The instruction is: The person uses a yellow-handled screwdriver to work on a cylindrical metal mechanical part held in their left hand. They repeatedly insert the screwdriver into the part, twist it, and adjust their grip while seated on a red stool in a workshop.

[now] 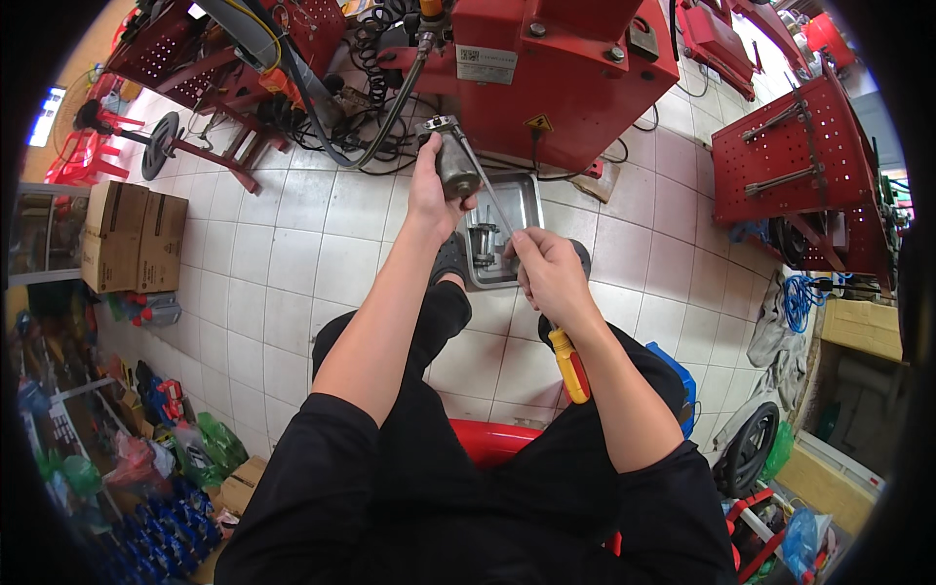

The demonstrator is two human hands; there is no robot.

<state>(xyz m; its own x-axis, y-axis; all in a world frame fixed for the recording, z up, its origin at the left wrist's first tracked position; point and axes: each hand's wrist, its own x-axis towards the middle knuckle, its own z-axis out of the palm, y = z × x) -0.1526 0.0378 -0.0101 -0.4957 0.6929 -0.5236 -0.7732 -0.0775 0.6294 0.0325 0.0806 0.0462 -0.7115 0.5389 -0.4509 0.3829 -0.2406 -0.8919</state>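
Observation:
My left hand (429, 190) is wrapped round a grey metal cylinder (455, 168) that looks like a small motor housing, held up in front of my knees. My right hand (551, 273) is closed on the long shaft of a screwdriver (570, 366). Its yellow and red handle hangs below that hand, along my forearm. The shaft appears to run up beside the cylinder to its top end; whether the tip touches is too small to tell. Below my hands a metal tray (532, 195) sits on the floor between my feet, with a shiny metal part (482, 244) in it.
A big red machine (575, 97) stands ahead, with cables and a hose (375, 146) at its left. Cardboard boxes (132, 237) are at the left. A red perforated cart (790, 161) stands at the right. I sit on a red stool (487, 441) on a tiled floor.

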